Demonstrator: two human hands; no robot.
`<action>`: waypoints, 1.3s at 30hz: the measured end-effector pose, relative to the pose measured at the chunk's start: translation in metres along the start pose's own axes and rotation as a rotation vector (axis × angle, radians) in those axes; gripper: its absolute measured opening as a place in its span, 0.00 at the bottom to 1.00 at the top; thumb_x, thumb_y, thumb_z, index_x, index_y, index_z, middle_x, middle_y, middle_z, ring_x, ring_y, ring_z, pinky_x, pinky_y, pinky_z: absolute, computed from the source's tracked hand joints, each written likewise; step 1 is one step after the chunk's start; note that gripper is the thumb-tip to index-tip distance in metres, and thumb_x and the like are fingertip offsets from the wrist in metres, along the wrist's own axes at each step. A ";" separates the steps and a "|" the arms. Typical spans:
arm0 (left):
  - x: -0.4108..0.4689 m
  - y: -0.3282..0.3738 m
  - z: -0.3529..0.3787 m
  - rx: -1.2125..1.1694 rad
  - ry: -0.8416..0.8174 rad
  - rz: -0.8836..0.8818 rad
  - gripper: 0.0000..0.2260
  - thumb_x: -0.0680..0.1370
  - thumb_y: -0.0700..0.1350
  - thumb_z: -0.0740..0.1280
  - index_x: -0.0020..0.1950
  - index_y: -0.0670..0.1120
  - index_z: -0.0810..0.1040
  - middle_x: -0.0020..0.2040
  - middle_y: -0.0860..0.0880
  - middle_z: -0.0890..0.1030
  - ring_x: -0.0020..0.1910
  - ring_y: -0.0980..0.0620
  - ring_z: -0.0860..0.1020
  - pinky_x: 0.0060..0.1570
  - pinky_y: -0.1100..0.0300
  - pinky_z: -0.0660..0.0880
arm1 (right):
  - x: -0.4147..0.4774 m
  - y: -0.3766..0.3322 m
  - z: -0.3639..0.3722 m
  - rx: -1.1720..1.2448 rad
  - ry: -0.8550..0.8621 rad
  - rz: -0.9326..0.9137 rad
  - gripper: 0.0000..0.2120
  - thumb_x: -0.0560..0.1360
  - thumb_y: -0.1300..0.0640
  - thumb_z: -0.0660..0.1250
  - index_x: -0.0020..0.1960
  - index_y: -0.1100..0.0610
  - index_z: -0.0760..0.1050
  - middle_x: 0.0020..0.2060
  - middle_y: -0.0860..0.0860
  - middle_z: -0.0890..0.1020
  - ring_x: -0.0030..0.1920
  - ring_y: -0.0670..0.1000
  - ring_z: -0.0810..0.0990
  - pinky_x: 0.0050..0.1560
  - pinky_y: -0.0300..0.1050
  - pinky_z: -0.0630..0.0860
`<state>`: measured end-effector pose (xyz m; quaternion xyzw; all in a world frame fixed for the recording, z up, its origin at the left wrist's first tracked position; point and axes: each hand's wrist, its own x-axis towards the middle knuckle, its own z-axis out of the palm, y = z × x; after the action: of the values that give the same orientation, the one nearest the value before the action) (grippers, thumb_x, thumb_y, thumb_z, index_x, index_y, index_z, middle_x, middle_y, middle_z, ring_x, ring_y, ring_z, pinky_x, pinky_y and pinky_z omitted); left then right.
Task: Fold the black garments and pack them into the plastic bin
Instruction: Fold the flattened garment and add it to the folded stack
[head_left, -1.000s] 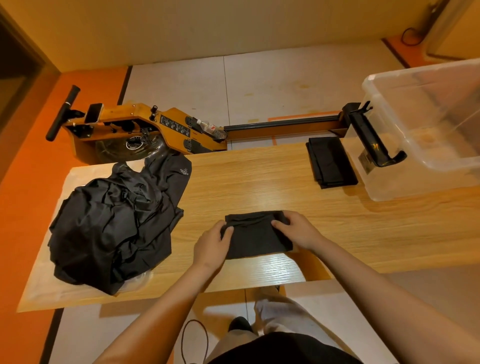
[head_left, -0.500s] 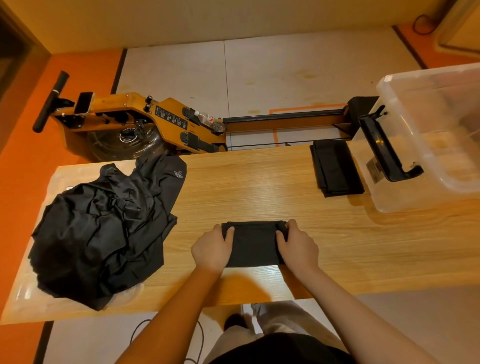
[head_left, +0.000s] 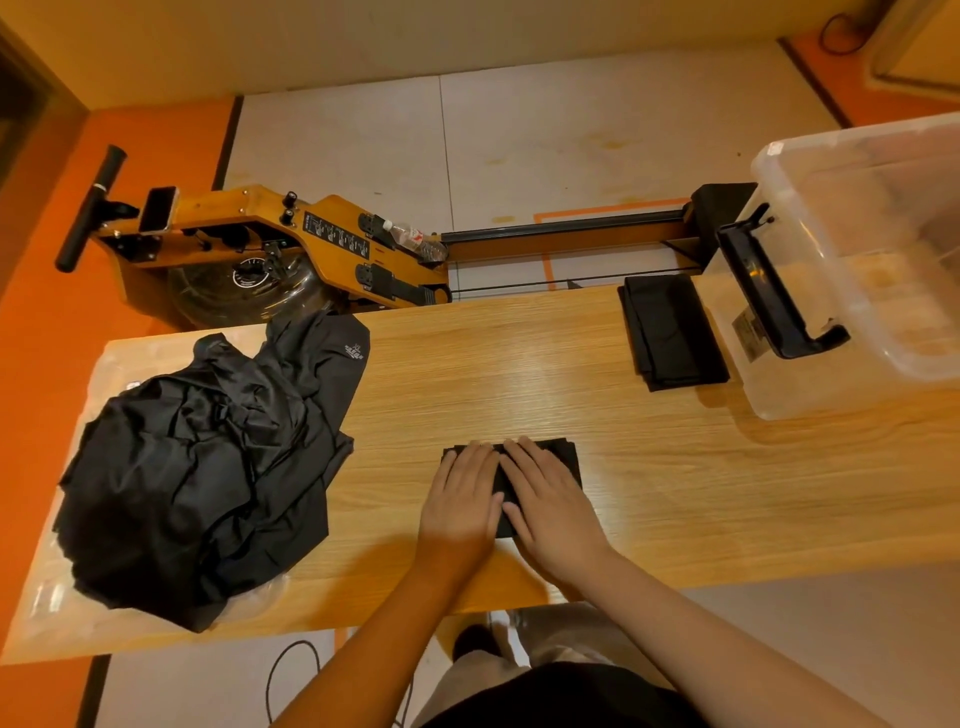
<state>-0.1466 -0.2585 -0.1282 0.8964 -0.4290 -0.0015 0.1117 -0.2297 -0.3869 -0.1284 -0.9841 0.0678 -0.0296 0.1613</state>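
Pressing is applied to the folded black garment (head_left: 566, 449) near the surface's (head_left: 519, 364) front edge by the left hand (head_left: 460, 499) and right hand (head_left: 550, 504), both laid flat, presumably to set the creases; the plastic bin (head_left: 888, 312) is placed at the right end.

Left on the pale wooden worktop (head_left: 675, 493) lies a heap of crumpled black garments (head_left: 197, 467); centre front, a small folded black garment (head_left: 563, 454); far right, a folded black stack (head_left: 672, 332) just beside the clear plastic bin (head_left: 831, 395).
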 end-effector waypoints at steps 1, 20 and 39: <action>0.003 -0.004 0.002 -0.006 -0.076 -0.012 0.23 0.77 0.50 0.55 0.66 0.40 0.76 0.66 0.44 0.77 0.66 0.47 0.75 0.71 0.53 0.56 | -0.001 0.004 0.004 -0.016 -0.029 0.044 0.25 0.80 0.47 0.53 0.71 0.60 0.68 0.71 0.55 0.70 0.73 0.54 0.64 0.72 0.49 0.55; 0.036 -0.015 -0.019 -0.157 -0.120 0.018 0.18 0.80 0.49 0.63 0.70 0.48 0.72 0.62 0.50 0.77 0.64 0.49 0.72 0.72 0.55 0.53 | -0.007 0.010 -0.016 0.179 0.209 0.499 0.24 0.79 0.49 0.60 0.72 0.59 0.65 0.65 0.56 0.72 0.65 0.55 0.70 0.64 0.48 0.67; 0.075 -0.028 -0.027 -0.118 -0.345 0.069 0.09 0.81 0.52 0.59 0.55 0.49 0.74 0.53 0.51 0.77 0.56 0.50 0.73 0.55 0.57 0.64 | 0.005 0.022 -0.031 0.386 0.112 0.803 0.11 0.78 0.53 0.63 0.58 0.53 0.68 0.46 0.49 0.78 0.44 0.49 0.77 0.38 0.47 0.75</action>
<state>-0.0748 -0.2939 -0.1001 0.8595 -0.4714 -0.1763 0.0889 -0.2299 -0.4179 -0.1063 -0.8286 0.4462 -0.0299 0.3367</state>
